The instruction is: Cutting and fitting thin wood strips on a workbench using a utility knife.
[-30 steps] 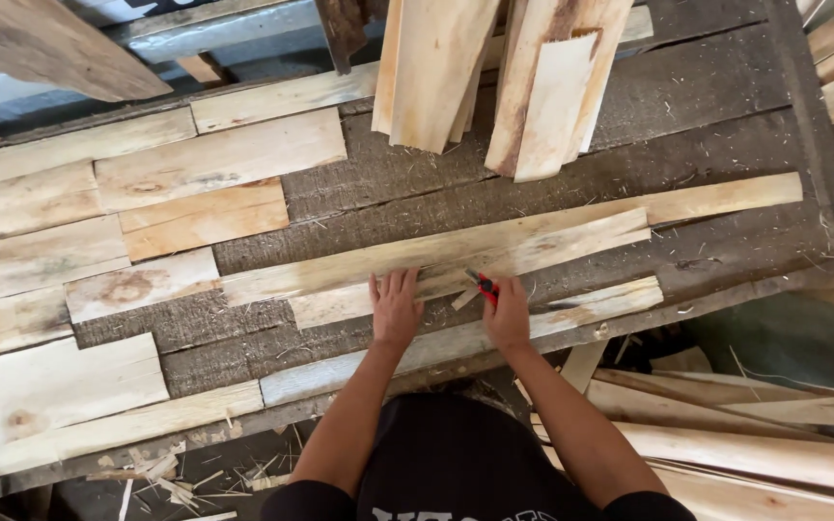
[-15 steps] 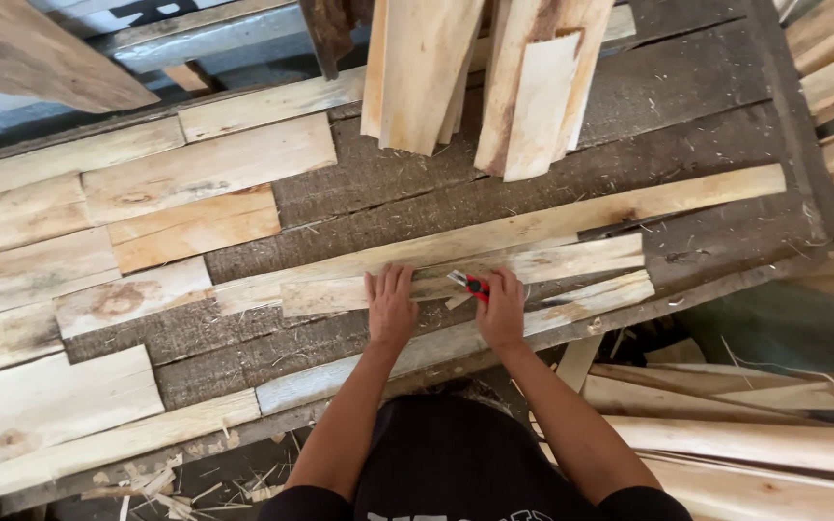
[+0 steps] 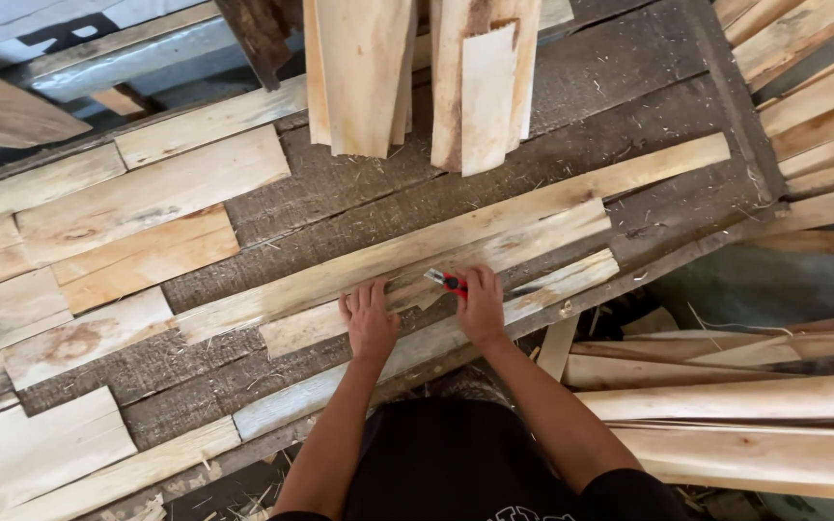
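My left hand (image 3: 370, 318) lies flat, fingers spread, on a long pale wood strip (image 3: 533, 234) that runs slantwise across the dark workbench (image 3: 340, 193). My right hand (image 3: 482, 304) is closed around a small red utility knife (image 3: 447, 283), whose tip rests on the same strip just right of my left hand. A second, longer strip (image 3: 629, 174) lies right behind it, and a thinner greyish strip (image 3: 571, 280) runs along the bench's near edge under my wrists.
Flat pale boards (image 3: 127, 222) cover the bench's left half. Upright wood slabs (image 3: 417, 77) lean at the back centre. More long strips (image 3: 745, 415) are stacked low on the right, and others (image 3: 813, 87) at the upper right.
Both hands stay on the strip; the view has shifted slightly, and the right hand with the knife sits a little lower along the strip than a second ago.
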